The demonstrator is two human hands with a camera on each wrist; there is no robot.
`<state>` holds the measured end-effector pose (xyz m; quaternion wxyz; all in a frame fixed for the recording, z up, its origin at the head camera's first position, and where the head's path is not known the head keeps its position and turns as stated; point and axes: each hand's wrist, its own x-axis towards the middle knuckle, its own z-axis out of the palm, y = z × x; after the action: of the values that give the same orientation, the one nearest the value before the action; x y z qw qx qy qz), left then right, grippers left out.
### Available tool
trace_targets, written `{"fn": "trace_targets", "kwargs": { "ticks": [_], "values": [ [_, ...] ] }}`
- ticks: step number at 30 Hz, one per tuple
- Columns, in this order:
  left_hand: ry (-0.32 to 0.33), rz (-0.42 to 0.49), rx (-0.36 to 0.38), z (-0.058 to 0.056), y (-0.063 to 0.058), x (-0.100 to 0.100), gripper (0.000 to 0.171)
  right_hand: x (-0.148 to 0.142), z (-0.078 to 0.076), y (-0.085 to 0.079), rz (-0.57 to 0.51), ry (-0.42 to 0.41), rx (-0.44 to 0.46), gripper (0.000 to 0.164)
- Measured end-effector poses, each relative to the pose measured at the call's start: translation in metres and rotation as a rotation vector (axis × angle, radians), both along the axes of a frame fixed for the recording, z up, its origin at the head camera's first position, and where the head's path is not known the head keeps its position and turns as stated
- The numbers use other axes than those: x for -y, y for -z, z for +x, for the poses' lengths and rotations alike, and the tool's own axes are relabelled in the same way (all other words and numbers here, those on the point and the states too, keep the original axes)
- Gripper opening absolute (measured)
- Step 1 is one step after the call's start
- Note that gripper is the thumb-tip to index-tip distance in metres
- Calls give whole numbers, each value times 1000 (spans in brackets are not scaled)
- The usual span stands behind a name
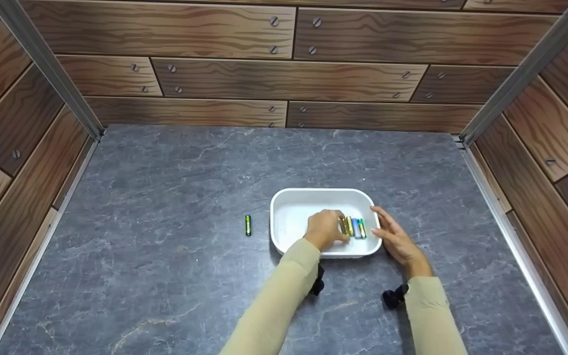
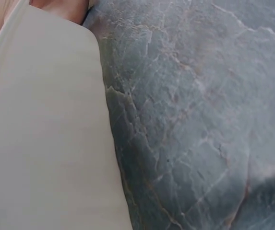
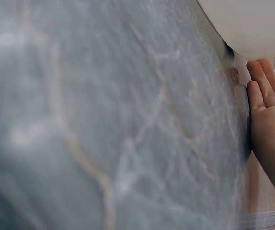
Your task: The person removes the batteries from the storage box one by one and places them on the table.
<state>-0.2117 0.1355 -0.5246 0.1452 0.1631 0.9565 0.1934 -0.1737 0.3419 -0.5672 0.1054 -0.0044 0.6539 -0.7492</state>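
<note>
A white tray [image 1: 291, 217] with rounded corners stands on the dark marbled table. Inside it, towards the right end, several batteries lie side by side: gold ones [image 1: 349, 226], a blue one [image 1: 356, 228] and a green one [image 1: 362, 229]. My left hand [image 1: 324, 228] reaches into the tray and pinches the leftmost gold battery between thumb and fingers, partly covering it. At the right rim, my right hand [image 1: 396, 240] holds the tray, its thumb over the edge. The right wrist view shows the fingers [image 3: 267, 81] against the tray's outer wall [image 3: 252, 24].
Left of the tray, a single green battery [image 1: 248, 225] lies on the table [image 1: 165, 236]. Wood-patterned walls [image 1: 215, 79] enclose the back and sides, with metal posts [image 1: 52, 74] at the corners. Only sleeve and tabletop fill most of the left wrist view.
</note>
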Motion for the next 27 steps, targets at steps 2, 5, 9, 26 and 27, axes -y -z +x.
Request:
{"fn": "trace_targets", "kwargs": {
  "ticks": [2, 5, 9, 26, 27],
  "values": [
    [5, 1, 0, -1, -1, 0, 54, 0, 0, -1, 9, -6, 2, 56],
    [9, 5, 0, -2, -4, 1, 55, 0, 0, -1, 11, -7, 5, 57],
    [13, 5, -12, -5, -8, 2, 54, -1, 0, -1, 9, -15, 8, 56],
    [87, 16, -66, -8, -29, 23, 51, -1, 0, 1, -21, -25, -18, 53],
    [93, 17, -70, -8, -30, 25, 51, -1, 0, 1, -22, -35, -20, 53]
  ]
}}
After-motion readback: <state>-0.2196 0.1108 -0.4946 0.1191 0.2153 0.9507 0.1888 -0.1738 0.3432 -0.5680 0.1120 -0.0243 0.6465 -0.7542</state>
